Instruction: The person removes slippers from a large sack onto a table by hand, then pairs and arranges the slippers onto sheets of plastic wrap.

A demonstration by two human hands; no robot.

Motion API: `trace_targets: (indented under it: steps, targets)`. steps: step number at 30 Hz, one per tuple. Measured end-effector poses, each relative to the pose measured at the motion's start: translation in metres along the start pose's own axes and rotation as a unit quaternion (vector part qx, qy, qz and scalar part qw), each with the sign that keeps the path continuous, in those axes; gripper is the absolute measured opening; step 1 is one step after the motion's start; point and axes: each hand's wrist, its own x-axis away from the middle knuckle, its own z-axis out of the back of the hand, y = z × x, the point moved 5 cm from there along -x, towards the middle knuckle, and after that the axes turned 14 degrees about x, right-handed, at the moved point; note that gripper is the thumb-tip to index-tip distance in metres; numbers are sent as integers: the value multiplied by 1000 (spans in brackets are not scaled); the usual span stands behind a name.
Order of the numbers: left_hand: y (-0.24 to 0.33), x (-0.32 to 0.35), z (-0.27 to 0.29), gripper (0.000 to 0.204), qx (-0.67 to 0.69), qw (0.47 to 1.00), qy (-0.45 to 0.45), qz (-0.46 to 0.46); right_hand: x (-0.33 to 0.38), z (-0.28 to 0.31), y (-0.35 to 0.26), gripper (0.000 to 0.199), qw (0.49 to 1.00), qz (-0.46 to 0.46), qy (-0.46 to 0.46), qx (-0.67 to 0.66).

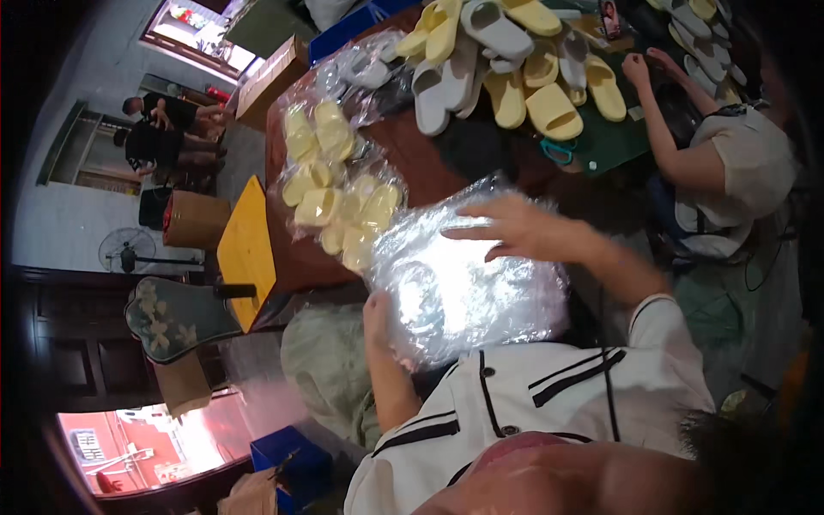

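Closest up, white shirt with black trim (pixel 549 386), right at the bottom of the head view. Just above it, crinkly clear plastic bag (pixel 468 275) held over the near edge of the bench (pixel 412 154). Left hand (pixel 378 322) pinching the bag's lower left corner, grip pressed together on the plastic. Right hand (pixel 515 227) flat on top of the bag, fingers spread, not clamping anything. Bagged yellow slippers (pixel 339 193) just beside the bag toward the bench's left edge. Loose pile of yellow and white slippers (pixel 506 69) at the far edge. Another person's hands (pixel 639 64) at the far right corner.
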Motion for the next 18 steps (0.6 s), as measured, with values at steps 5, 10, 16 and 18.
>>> trace_targets:
  steps: [5,10,16,18]
  targets:
    - [10,19,-19,34,-26,999,29,15,-54,159,-91,33,939,234,208,-141]
    - [4,6,-22,36,-75,997,-10,30,-54,194,-141,20,891,128,332,-282]
    - [8,36,19,41,-158,985,20,-62,-72,183,-174,19,928,71,190,-312]
    - [17,32,-8,39,-84,995,2,-48,-67,207,-179,27,944,144,136,-263]
